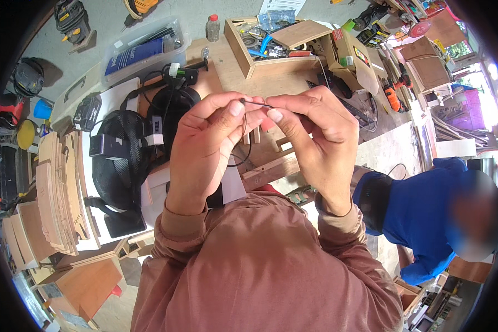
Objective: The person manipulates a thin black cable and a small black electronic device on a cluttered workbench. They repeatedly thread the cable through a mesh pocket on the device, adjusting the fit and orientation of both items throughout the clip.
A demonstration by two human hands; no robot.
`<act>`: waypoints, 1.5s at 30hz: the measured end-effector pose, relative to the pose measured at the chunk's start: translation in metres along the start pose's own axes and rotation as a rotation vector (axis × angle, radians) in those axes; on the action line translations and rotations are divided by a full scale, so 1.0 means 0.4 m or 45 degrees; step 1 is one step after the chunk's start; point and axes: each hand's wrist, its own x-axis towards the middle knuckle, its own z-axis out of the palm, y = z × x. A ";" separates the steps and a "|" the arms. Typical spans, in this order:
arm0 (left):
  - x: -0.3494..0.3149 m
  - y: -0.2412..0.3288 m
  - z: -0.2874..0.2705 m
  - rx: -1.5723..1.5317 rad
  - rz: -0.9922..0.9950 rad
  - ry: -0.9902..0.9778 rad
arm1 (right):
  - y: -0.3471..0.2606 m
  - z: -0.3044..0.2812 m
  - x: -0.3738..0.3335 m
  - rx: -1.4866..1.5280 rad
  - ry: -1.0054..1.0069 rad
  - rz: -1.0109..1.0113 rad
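So both arms come up in front of the chest, brownish-red sleeves on, with the left cuff (183, 222) and right cuff (342, 224) sitting right around the wrists. Left hand (206, 138) is in a pinch, left thumb (231, 117) up against the index finger, and its other fingers poke out behind the thumb. Right hand (322, 130) is basically doing the same thing from the other side, right thumb (285, 125) under a bent right index finger (300, 103). Both hands are bare, tilted inward, fingertips really near each other.
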 end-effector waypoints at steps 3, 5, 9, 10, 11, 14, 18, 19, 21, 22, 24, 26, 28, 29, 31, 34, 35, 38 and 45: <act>0.014 -0.003 -0.007 -0.012 0.036 -0.016 | -0.010 0.001 0.009 -0.049 0.011 0.054; 0.023 -0.001 -0.009 0.059 0.088 -0.030 | -0.001 0.003 0.018 -0.049 0.004 0.042; 0.031 0.010 -0.001 0.184 0.055 0.092 | 0.011 0.018 0.026 0.000 0.021 0.078; 0.035 0.007 -0.007 0.236 0.093 0.082 | 0.011 0.019 0.029 -0.005 0.013 0.095; 0.040 -0.002 -0.017 0.287 0.132 0.073 | 0.010 0.021 0.033 -0.010 0.005 0.111; 0.047 -0.008 -0.021 0.365 0.171 0.111 | 0.014 0.029 0.044 0.012 -0.022 0.134; 0.049 -0.003 -0.003 0.522 0.216 0.201 | 0.027 0.035 0.046 0.038 -0.047 0.136; 0.048 -0.006 -0.002 0.534 0.224 0.211 | 0.028 0.036 0.046 0.040 -0.055 0.151; 0.048 -0.008 -0.002 0.553 0.244 0.224 | 0.025 0.037 0.048 0.037 -0.069 0.175; 0.047 -0.007 -0.001 0.572 0.237 0.236 | 0.027 0.041 0.047 0.078 -0.050 0.177; 0.046 -0.003 0.002 0.611 0.222 0.256 | 0.037 0.050 0.045 0.160 -0.010 0.181; 0.043 -0.001 -0.008 0.666 0.188 0.256 | 0.039 0.047 0.046 0.155 -0.032 0.186; 0.040 0.000 -0.007 0.705 0.178 0.256 | 0.036 0.043 0.045 0.158 -0.054 0.211; 0.039 0.000 -0.003 0.712 0.186 0.254 | 0.032 0.043 0.044 0.161 -0.063 0.232; 0.036 -0.001 -0.002 0.729 0.187 0.248 | 0.032 0.043 0.042 0.167 -0.070 0.245; 0.030 0.007 -0.014 0.765 0.185 0.241 | 0.030 0.052 0.046 0.187 -0.079 0.231; 0.032 0.005 -0.016 0.792 0.187 0.232 | 0.034 0.050 0.046 0.203 -0.080 0.242; 0.038 0.010 0.009 0.837 0.163 0.253 | 0.035 0.041 0.050 0.231 -0.081 0.209; 0.027 -0.004 -0.057 1.144 0.285 0.374 | 0.083 0.024 0.041 0.295 -0.101 0.058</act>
